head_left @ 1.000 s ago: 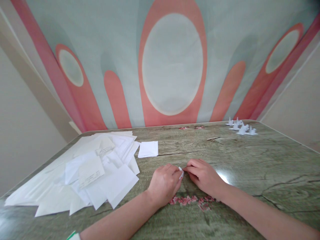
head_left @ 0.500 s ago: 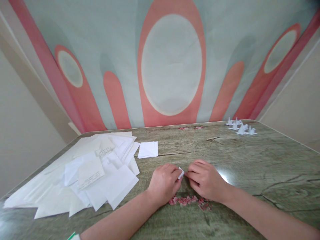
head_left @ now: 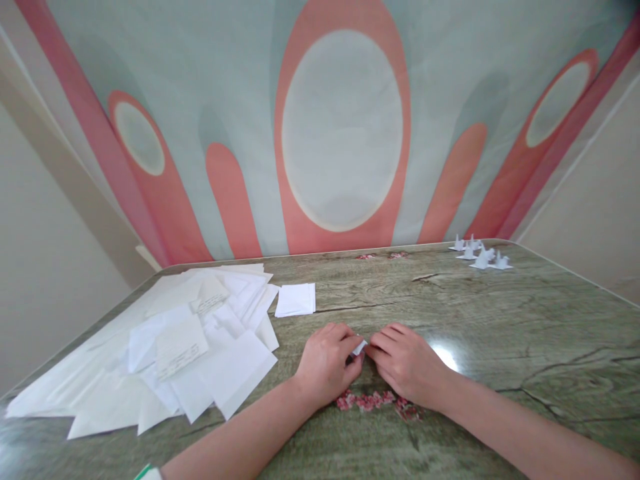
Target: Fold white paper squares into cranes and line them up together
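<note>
A small folded piece of white paper [head_left: 360,347] shows between my two hands, low over the table. My left hand [head_left: 327,363] pinches it between thumb and fingers, which cover most of it. From the other side, the bent fingers of my right hand [head_left: 407,363] close at the paper's right tip. What lies under those fingertips is hidden. Beyond my left hand lies a neat stack of white paper squares [head_left: 295,300]. Several folded white paper cranes [head_left: 483,257] stand at the far right of the table.
A large spread heap of loose white sheets [head_left: 240,373] covers the left of the wood-grain table [head_left: 380,293], some bearing print. Pink flower decoration [head_left: 367,401] marks the tabletop near my wrists. A patterned wall [head_left: 345,133] rises behind the far edge.
My right hand has shifted slightly left, bringing its fingertips against the folded paper. The paper's visible part has tilted a little in my left hand.
</note>
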{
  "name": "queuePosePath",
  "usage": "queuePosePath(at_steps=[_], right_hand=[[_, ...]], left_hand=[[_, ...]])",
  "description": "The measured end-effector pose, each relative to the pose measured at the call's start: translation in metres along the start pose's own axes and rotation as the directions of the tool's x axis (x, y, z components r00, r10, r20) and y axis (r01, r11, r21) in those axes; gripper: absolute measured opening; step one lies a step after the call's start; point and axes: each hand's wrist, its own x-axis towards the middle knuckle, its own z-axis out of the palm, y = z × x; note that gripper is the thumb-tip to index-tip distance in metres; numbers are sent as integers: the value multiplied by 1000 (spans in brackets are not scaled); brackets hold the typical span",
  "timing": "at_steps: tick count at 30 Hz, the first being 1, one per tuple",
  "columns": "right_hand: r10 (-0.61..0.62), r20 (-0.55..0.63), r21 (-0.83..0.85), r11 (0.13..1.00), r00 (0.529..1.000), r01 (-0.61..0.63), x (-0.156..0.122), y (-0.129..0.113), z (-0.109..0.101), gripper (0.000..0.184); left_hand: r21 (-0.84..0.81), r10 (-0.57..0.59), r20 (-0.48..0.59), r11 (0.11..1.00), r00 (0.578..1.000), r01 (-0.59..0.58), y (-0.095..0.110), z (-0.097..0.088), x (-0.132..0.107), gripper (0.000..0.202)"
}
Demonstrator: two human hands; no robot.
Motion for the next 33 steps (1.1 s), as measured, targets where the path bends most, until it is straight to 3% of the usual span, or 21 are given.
queuePosePath(at_steps=[11,18,26,33], right_hand=[[140,103,79,986,985,-148,2,-5,-10,15],[166,128,115,977,978,-181,2,-5,-11,16],[172,117,162,968,978,-190,1,-2,-10,18],[244,2,304,924,970,-233,-1,7,-3,20]], left_hand=[[17,-10,13,1000,1000,10,1,0,0,17],[39,-5,40,999,999,3,3,-3,0,20],[105,10,67,994,998,-17,7,-5,0,20],[181,3,122,983,993,-25,11,-7,-1,22]])
